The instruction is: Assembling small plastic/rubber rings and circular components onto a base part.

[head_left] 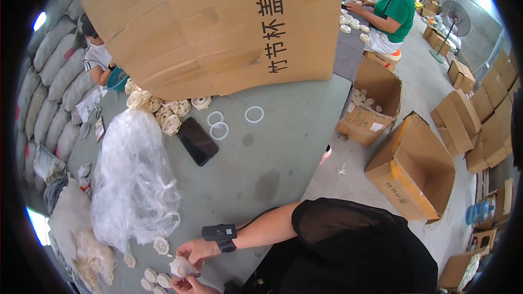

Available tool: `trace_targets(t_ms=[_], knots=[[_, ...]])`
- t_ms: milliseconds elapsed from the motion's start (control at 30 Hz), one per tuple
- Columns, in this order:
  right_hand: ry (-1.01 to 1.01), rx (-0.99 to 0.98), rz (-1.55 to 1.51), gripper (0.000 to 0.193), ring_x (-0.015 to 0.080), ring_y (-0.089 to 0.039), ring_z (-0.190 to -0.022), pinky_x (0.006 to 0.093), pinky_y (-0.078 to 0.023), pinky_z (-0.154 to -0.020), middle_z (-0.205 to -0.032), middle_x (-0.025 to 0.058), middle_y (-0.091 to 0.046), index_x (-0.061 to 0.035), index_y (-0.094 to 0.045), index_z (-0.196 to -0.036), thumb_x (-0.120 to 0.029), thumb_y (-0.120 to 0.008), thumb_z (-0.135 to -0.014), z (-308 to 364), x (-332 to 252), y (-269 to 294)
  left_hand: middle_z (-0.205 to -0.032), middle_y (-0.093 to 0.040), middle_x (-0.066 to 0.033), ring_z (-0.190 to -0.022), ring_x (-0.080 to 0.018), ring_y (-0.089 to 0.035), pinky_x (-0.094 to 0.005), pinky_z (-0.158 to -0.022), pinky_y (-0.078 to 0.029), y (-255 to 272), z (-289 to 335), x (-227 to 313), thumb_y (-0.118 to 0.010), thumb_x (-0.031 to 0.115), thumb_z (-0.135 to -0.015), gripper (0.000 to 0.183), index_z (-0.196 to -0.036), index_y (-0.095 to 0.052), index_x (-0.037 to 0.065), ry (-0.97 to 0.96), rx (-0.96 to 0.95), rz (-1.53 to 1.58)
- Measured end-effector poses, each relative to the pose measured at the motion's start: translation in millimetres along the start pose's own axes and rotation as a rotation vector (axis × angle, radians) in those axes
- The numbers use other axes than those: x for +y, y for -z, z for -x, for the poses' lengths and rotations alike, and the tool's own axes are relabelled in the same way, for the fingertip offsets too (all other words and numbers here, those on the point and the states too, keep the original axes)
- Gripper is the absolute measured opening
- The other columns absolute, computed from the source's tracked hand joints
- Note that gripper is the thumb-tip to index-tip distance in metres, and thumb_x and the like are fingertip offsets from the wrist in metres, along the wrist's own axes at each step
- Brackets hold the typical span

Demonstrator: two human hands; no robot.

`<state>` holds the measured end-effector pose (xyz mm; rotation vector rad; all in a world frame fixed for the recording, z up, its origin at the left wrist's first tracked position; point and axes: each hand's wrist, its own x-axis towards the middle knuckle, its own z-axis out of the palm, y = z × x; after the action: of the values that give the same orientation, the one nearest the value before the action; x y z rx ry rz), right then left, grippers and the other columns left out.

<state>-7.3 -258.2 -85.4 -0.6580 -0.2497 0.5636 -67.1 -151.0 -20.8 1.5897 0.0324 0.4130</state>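
There are three thin rings [246, 115] and one phone [197, 141].

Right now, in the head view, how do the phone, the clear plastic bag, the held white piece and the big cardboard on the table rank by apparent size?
1. Big cardboard
2. Plastic bag
3. Phone
4. White piece, partly hidden but plainly smallest

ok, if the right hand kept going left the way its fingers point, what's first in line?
Probably the pale round part lying just left of the right hand's fingertips. Depth is unclear: the hand may be above the table and pass over it.
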Motion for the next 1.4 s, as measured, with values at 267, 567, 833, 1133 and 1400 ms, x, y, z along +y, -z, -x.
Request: trace_targets(t_ms=[267,567,833,1133,1400], knots=[[-0.038,-0.077,0.028,0.040,0.0100,-0.054,-0.073,0.0240,-0.046,-0.062,-0.090,0.0040,-0.056,-0.0015,-0.048,-0.109,-0.002,-0.052,-0.069,-7,7,-4,-0.095,-0.050,-0.0087,-0.080,-0.0152,-0.049,-0.0233,-0.059,-0.041,26,-5,-20,-0.043,0.000,-0.072,0.032,-0.103,-0.043,0.001,0.017,0.041,-0.065],[-0.120,-0.056,-0.113,0.034,0.0109,-0.054,-0.065,0.0243,-0.045,-0.060,-0.088,0.0041,-0.057,-0.0053,-0.048,-0.110,-0.001,-0.048,-0.077,5,-15,0,-0.067,-0.051,-0.0011,-0.056,-0.0083,-0.044,-0.0224,-0.051,-0.036,23,-4,-26,-0.053,0.010,-0.084,0.012,-0.095,-0.054,0.005,0.363,-0.122,0.654],[-0.186,-0.104,-0.019,0.032,0.0107,-0.054,-0.065,0.0246,-0.044,-0.062,-0.088,0.0042,-0.058,-0.0051,-0.049,-0.108,-0.001,-0.047,-0.077,-1,-14,-3,-0.063,-0.050,-0.0026,-0.052,-0.0104,-0.045,-0.0229,-0.049,-0.035,24,-2,-24,-0.048,0.014,-0.087,0.012,-0.093,-0.051,0.003,0.253,-0.006,0.451],[-0.205,-0.118,-0.043,0.032,0.0103,-0.053,-0.063,0.0239,-0.044,-0.060,-0.087,0.0044,-0.058,-0.0047,-0.050,-0.108,-0.002,-0.048,-0.077,2,-16,0,-0.069,-0.051,-0.0028,-0.057,-0.0088,-0.043,-0.0226,-0.053,-0.035,25,-1,-25,-0.047,0.015,-0.088,0.011,-0.091,-0.049,0.005,0.320,-0.072,0.641],[-0.245,-0.201,0.152,0.032,0.0094,-0.054,-0.064,0.0230,-0.046,-0.061,-0.092,0.0059,-0.059,-0.0031,-0.049,-0.110,-0.004,-0.051,-0.078,1,-15,-6,-0.068,-0.052,0.0002,-0.051,-0.0064,-0.040,-0.0221,-0.046,-0.032,22,0,-14,-0.046,0.027,-0.088,0.021,-0.085,-0.051,0.007,0.424,0.093,0.544]])
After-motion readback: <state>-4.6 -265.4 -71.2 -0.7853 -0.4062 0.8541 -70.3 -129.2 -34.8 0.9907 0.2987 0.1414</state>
